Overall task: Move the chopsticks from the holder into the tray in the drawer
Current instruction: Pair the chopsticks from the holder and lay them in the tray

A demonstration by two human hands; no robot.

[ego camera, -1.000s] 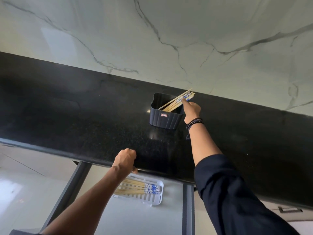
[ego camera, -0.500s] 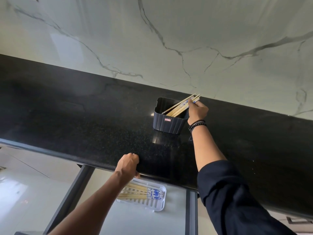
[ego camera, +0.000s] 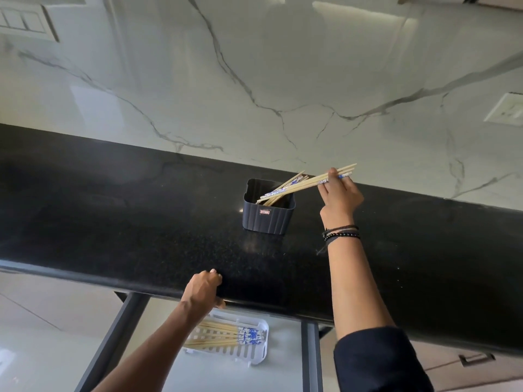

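Note:
A dark ribbed holder [ego camera: 268,216] stands on the black counter near the wall, with a few chopsticks leaning inside. My right hand [ego camera: 339,195] pinches a small bunch of wooden chopsticks [ego camera: 308,182] with blue-white ends, raised and slanted, their lower tips still over the holder's mouth. Below the counter the open drawer [ego camera: 285,372] holds a white slotted tray [ego camera: 256,355] with several chopsticks [ego camera: 226,333] lying in it. My left hand [ego camera: 202,290] grips the counter's front edge above the tray.
The black counter [ego camera: 113,222] runs across the view, backed by a marble wall with a socket plate [ego camera: 506,108] at right. The drawer's dark frame rails [ego camera: 310,360] flank the tray. A cabinet handle [ego camera: 477,359] shows at lower right.
My right hand has lifted a bunch of chopsticks up and to the right, partly out of the holder. My left hand stays on the counter edge.

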